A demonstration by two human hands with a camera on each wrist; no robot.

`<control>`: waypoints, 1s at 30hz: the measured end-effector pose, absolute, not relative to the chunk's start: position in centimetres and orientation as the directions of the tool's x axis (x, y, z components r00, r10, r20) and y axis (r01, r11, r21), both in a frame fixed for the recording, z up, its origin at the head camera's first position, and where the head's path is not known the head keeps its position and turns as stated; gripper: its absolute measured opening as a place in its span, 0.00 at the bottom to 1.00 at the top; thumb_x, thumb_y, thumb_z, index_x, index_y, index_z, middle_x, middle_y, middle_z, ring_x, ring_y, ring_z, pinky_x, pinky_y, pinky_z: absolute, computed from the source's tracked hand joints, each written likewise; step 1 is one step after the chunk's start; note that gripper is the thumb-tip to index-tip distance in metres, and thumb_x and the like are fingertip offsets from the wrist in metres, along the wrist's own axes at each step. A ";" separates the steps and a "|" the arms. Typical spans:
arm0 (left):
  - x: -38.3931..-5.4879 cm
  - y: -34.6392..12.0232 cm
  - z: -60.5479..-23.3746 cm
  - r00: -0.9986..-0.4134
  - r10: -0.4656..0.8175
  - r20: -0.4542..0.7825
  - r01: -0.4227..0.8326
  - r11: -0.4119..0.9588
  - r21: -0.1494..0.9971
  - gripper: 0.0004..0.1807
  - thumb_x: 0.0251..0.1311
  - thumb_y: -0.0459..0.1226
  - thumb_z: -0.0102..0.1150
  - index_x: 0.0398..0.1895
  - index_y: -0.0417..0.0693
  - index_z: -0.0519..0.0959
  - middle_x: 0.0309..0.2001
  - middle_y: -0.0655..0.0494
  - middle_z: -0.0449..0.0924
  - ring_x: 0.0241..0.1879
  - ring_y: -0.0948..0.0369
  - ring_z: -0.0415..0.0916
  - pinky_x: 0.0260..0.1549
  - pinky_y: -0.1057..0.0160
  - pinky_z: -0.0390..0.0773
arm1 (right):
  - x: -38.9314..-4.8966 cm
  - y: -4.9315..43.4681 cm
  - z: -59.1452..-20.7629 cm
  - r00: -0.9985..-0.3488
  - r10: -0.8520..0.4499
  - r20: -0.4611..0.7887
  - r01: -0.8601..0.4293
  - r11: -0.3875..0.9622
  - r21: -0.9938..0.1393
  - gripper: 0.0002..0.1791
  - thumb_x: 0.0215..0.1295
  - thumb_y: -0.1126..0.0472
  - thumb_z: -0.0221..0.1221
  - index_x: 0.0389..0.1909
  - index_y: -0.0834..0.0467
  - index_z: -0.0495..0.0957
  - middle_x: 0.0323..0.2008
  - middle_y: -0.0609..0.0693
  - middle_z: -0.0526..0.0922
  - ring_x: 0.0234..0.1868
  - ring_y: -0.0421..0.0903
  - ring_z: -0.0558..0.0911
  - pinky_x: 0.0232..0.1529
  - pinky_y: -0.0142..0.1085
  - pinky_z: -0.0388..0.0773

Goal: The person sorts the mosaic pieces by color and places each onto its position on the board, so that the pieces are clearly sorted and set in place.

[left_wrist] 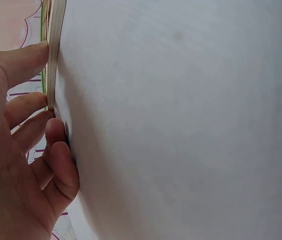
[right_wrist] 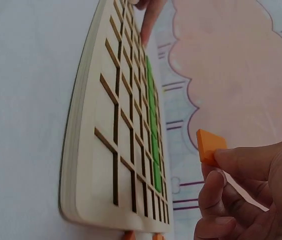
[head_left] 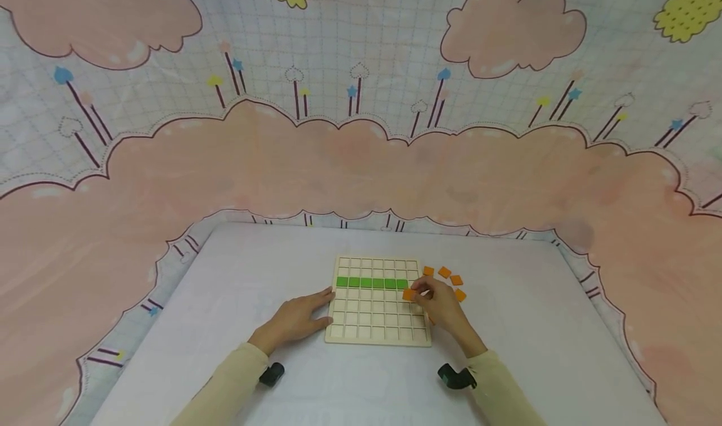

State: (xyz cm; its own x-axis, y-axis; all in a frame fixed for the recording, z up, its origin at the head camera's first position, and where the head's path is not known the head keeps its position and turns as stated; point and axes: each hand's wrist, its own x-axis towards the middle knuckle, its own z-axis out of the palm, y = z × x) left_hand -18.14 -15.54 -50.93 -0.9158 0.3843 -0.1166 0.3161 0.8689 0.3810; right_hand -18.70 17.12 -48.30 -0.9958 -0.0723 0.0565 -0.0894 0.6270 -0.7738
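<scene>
A pale wooden grid board (head_left: pixel 366 337) lies flat on the table, with a row of several green square tiles (head_left: pixel 361 282) set in its third row from the far side. My left hand (head_left: pixel 296 316) rests at the board's left edge, its thumb and fingertips touching the side. Over the board's right part, my right hand (head_left: pixel 442 304) pinches an orange square tile (right_wrist: pixel 209 144) between thumb and fingers. In the right wrist view this tile is raised clear of the board's surface. Several loose orange tiles (head_left: pixel 445 272) lie just right of the board, one partly hidden by the right hand.
A white-covered table (head_left: pixel 271 250) carries everything. Behind it hangs a patterned cloth (head_left: pixel 361 169) with pink clouds. Dark wrist devices (head_left: pixel 455 376) sit below both sleeves, near the table's front.
</scene>
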 end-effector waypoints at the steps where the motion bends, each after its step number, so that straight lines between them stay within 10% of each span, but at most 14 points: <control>1: -18.1 -15.5 -50.8 -0.915 0.385 -0.117 0.317 0.869 0.381 0.34 0.63 0.52 0.61 0.71 0.56 0.68 0.74 0.61 0.63 0.70 0.50 0.67 0.66 0.45 0.70 | -18.8 16.9 -48.4 -0.995 -0.078 0.057 -0.093 0.624 -0.776 0.06 0.61 0.66 0.66 0.38 0.56 0.81 0.35 0.49 0.84 0.32 0.41 0.76 0.34 0.29 0.75; 30: -18.2 -15.3 -50.6 -0.915 0.381 -0.130 0.308 0.871 0.384 0.34 0.63 0.52 0.62 0.71 0.57 0.68 0.74 0.62 0.63 0.69 0.50 0.68 0.65 0.45 0.71 | -19.5 11.2 -48.4 -0.983 -0.177 0.046 -0.127 0.477 -0.870 0.05 0.63 0.64 0.64 0.39 0.56 0.80 0.36 0.50 0.84 0.30 0.39 0.76 0.32 0.28 0.75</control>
State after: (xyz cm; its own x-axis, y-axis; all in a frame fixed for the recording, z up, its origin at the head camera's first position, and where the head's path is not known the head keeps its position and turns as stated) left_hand -18.19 -15.29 -50.62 -0.9154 0.3809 -0.1304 0.3075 0.8705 0.3842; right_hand -19.46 11.18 -48.41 -0.9831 -0.1771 0.0463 -0.1268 0.4766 -0.8699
